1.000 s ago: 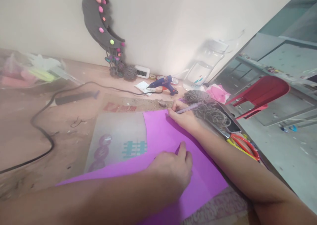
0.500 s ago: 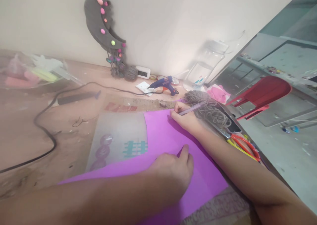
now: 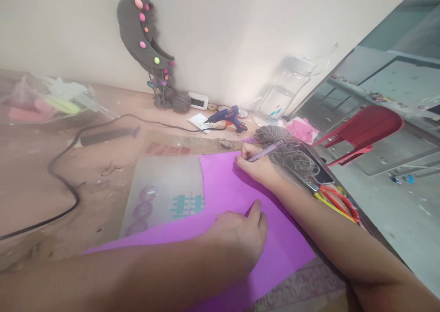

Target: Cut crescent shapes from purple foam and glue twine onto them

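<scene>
A sheet of purple paper (image 3: 220, 183) lies across the work surface, its upper left part cut away in a curve. Near its far edge, my right hand (image 3: 252, 161) is closed round a light purple pen (image 3: 264, 151), the tip hidden by the fingers. My left hand (image 3: 240, 238) rests on the middle of the sheet with its fingers curled and pressed together. A dark purple patch shows by its fingertips; whether it is a small piece or a shadow I cannot tell. A whitish printed sheet (image 3: 161, 179) lies under the paper.
Grey yarn (image 3: 292, 154), a phone (image 3: 323, 174) and red-and-yellow-handled scissors (image 3: 338, 204) lie along the right edge. Farther back are a blue glue gun (image 3: 223, 115) with its black cord (image 3: 62, 174), and a clear water jar (image 3: 280, 96). A red chair (image 3: 364, 126) stands beyond.
My right hand and the pen have shifted very slightly at the sheet's far edge. My left hand stays in place on the paper.
</scene>
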`<state>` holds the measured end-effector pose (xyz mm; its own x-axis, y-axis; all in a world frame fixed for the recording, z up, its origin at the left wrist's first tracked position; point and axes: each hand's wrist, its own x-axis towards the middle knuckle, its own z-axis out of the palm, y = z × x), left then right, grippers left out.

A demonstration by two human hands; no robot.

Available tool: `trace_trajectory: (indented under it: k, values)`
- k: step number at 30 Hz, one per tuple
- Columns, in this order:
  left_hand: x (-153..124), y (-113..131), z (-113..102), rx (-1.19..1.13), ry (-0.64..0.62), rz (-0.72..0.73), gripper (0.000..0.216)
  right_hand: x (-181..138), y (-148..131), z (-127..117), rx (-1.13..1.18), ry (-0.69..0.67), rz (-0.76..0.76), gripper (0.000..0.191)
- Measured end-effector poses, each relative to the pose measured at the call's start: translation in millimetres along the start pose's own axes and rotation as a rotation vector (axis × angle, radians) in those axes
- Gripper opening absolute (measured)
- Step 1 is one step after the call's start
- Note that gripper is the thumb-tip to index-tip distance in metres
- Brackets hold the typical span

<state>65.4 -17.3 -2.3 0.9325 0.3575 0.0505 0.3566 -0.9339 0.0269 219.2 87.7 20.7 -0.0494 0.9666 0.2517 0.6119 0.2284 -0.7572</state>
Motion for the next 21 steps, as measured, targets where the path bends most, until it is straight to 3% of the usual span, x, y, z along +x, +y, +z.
trace_trajectory:
  k: [9,16,21]
  values:
    - [1.4,1.3,-2.8,-0.013,-0.005,-0.039,0.052,-12.5,-8.9,-4.1,0.018,-0.109,0.023,0.028]
    - [0.2,1.8,-7.9,-0.018,-0.042,-0.048,0.057,-8.7,-5.0,-5.2,0.025,-0.003,0.034,0.029]
    - [-1.4,2.7,-3.2,-0.003,0.001,-0.032,0.058,-10.0,-7.3,-3.9,0.009,-0.029,0.021,0.028]
